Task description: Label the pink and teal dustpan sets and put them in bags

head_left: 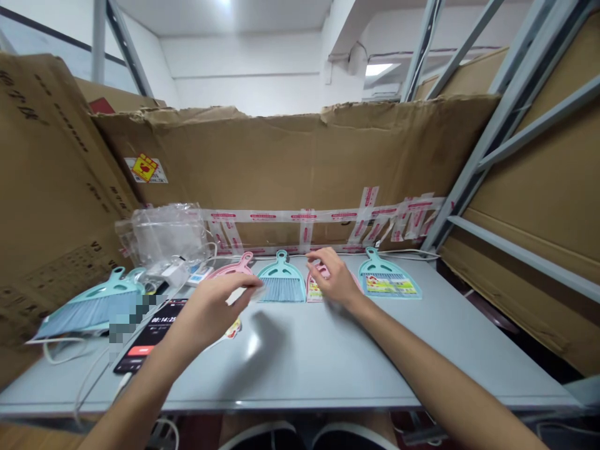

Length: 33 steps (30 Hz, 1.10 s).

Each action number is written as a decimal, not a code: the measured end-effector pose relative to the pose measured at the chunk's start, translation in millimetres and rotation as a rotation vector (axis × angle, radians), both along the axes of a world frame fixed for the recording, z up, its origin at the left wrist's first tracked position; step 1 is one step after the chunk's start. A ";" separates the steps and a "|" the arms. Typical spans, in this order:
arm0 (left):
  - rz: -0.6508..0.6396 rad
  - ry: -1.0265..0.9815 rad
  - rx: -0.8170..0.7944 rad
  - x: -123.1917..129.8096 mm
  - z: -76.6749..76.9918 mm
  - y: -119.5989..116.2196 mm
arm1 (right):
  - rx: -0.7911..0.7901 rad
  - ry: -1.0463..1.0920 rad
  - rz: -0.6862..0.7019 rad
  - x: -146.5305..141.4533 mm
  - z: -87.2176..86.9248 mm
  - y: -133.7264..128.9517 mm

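My left hand [220,306] is above the desk, thumb and forefinger pinched on a small, whitish see-through piece, perhaps plastic film [257,290]. Behind its fingertips lies a light-blue dustpan with a small brush [282,284]. A pink dustpan [239,265] is partly covered by that hand. My right hand [334,275] is over another pink dustpan [310,289] with a printed label, its fingers loosely bent and apart. Whether it touches the pan I cannot tell. To its right lies a light-blue dustpan with a labelled brush [390,278].
At the left lie more light-blue dustpan and brush pieces [94,303], a phone [159,328] showing a timer, and white cables. Crumpled clear plastic bags [169,231] sit behind. A printed card [233,328] lies beside my left hand. Cardboard [290,162] and metal shelf posts [482,144] border the desk [328,369].
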State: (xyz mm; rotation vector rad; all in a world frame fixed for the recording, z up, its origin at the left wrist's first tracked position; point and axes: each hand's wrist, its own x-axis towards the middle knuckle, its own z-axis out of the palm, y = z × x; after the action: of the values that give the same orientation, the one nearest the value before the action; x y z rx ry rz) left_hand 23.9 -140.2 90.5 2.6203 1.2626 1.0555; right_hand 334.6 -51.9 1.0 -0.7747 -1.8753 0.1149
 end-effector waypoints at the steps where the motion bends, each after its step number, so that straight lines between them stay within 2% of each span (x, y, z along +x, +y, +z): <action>1: -0.053 -0.047 0.004 12.9 7.5 -1.2 | -0.022 -0.007 0.033 2.1 -5.4 -1.6; 3: -0.180 -0.124 -0.033 38.7 13.7 2.5 | -0.113 0.000 0.119 9.2 -14.6 -5.5; 4: -0.268 -0.154 -0.078 50.1 11.9 8.1 | -0.191 0.025 0.173 13.2 -18.1 -7.2; 6: -0.413 -0.248 -0.154 66.6 -1.0 26.1 | -0.384 0.131 0.290 19.9 -22.7 -9.3; 7: -0.445 -0.302 -0.189 71.0 -10.9 37.3 | -0.485 0.183 0.347 21.9 -24.1 -9.6; 9: -0.458 -0.395 -0.243 72.5 -33.3 59.8 | -0.647 0.256 0.436 22.8 -25.6 -9.3; 11: -0.417 -0.471 -0.278 66.7 -54.2 78.3 | -0.765 0.292 0.482 20.0 -26.9 -8.3; 15: -0.313 -0.531 -0.331 48.6 -78.5 98.0 | -0.938 0.410 0.444 10.1 -31.7 -6.3; 19: -0.272 -0.526 -0.384 38.2 -85.8 106.0 | -0.990 0.493 0.335 1.5 -37.2 -6.1; 23: -0.209 -0.527 -0.395 37.4 -91.1 106.9 | -0.970 0.540 0.257 -5.9 -39.6 -9.3; 26: -0.103 -0.575 -0.536 39.3 -97.5 105.2 | -0.949 0.566 0.212 -10.5 -40.2 -11.8; 29: -0.103 -0.460 -0.674 38.5 -101.0 105.1 | -0.955 0.562 0.200 -14.6 -41.6 -12.4; 33: -0.108 -0.282 -0.586 28.5 -89.3 105.5 | -0.943 0.529 0.203 -20.6 -41.0 -13.8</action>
State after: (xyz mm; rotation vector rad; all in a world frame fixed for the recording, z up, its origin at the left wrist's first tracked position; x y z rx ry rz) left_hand 52.4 -34.7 1.2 1.9999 1.1349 0.8355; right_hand 314.0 -65.7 -40.1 -1.0286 -1.3225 1.2714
